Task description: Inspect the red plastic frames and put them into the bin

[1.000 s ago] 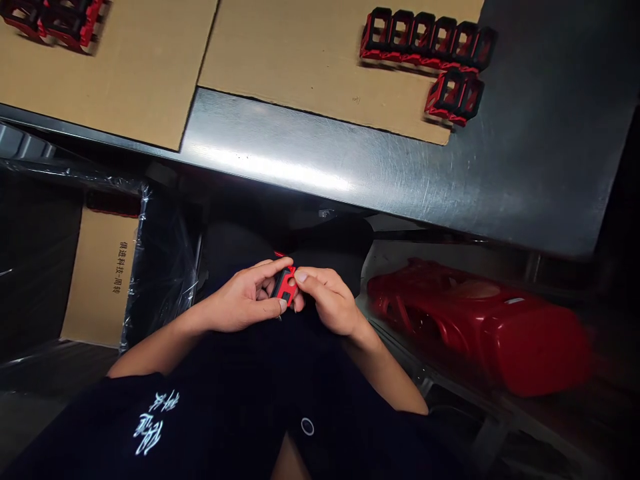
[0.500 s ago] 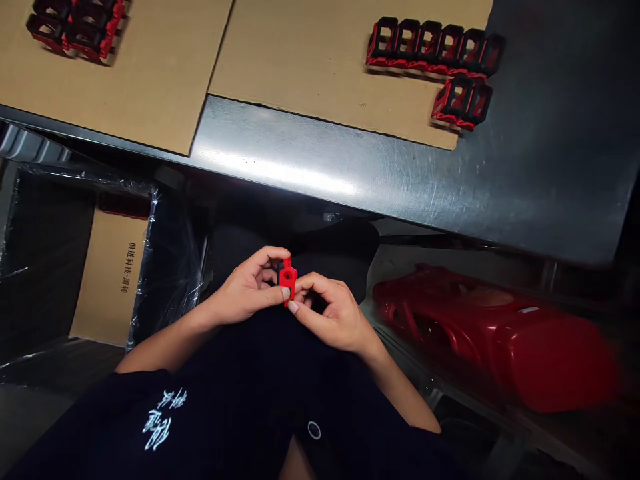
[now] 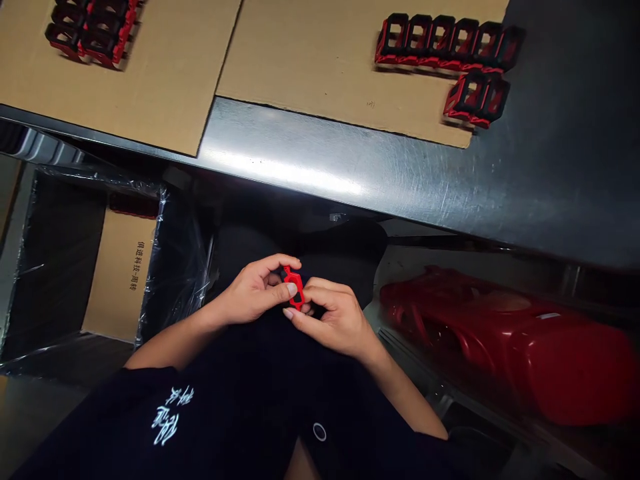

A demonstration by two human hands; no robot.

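A small red and black frame-shaped part (image 3: pixel 299 298) is held in front of my torso, its red side with a dark opening facing up toward me. My left hand (image 3: pixel 257 290) is closed on it, the thumb lying across the red face and the index finger at its top end. My right hand (image 3: pixel 333 313) pinches the lower right side of the same part with thumb and fingers. The fingertips behind the part are hidden.
Beyond my hands is a metal table (image 3: pixel 280 147) with cardboard sheets (image 3: pixel 300 60). Similar red-black parts stand in a row (image 3: pixel 443 43) at right and a cluster (image 3: pixel 103 30) at left. Below are a plastic-lined box (image 3: pixel 120 280) and a large red shell (image 3: pixel 505 340).
The part has been turned between my fingers, so a face with a larger opening now shows. Both hands stay on it. The whole view has shifted slightly.
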